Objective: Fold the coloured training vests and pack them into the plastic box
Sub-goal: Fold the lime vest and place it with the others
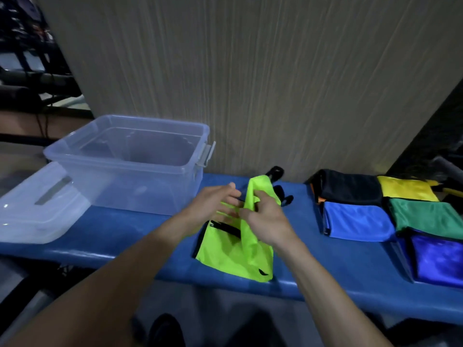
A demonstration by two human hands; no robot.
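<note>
In front of me the blue counter point(120, 236) carries the clear plastic box point(130, 169), its lid point(37, 211), the lime vest point(238, 254) and folded vests point(358, 219) at my right.

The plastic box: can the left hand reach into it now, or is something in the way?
Probably yes. The plastic box stands open, its lid beside it, nothing between. But the left hand is busy on the green vest.

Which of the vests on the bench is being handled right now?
The neon yellow-green vest, the only one between both hands; the folded ones lie untouched to the right.
</note>
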